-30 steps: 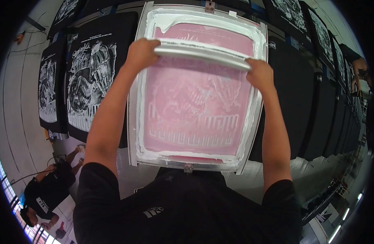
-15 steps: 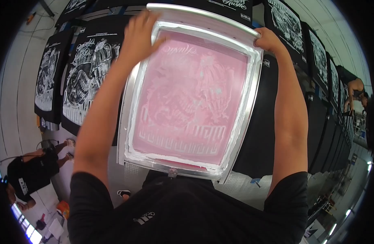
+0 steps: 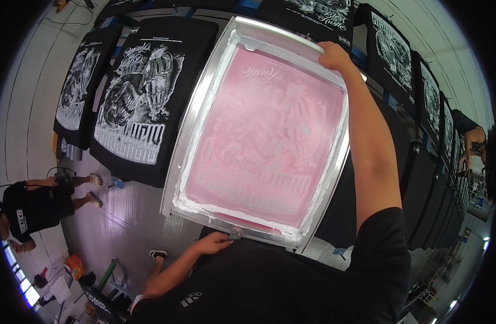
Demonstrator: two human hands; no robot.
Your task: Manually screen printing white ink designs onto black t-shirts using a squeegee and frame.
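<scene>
A pink-meshed screen printing frame (image 3: pixel 267 135) with an aluminium rim and white tape along its inner edges lies tilted in front of me. Reversed lettering and artwork show faintly in the mesh. At its far right corner, my right hand (image 3: pixel 334 56) has its fingers wrapped round the metal rim. Down by the near edge, close to my body, my left hand (image 3: pixel 214 243) is closed at a small knob (image 3: pixel 235 233) on the frame's middle. Its fingertips are partly hidden there.
Black printed shirts (image 3: pixel 137 102) on pallets stand left of the frame, with more beyond it and to the right (image 3: pixel 391 48). Plain black shirts (image 3: pixel 396 167) lie at the right. One person (image 3: pixel 29 210) stands at far left, another (image 3: pixel 469 135) at far right.
My left hand has left the frame's far left corner and come down to the knob at the near edge. My right hand stays on the far right corner. The view has shifted.
</scene>
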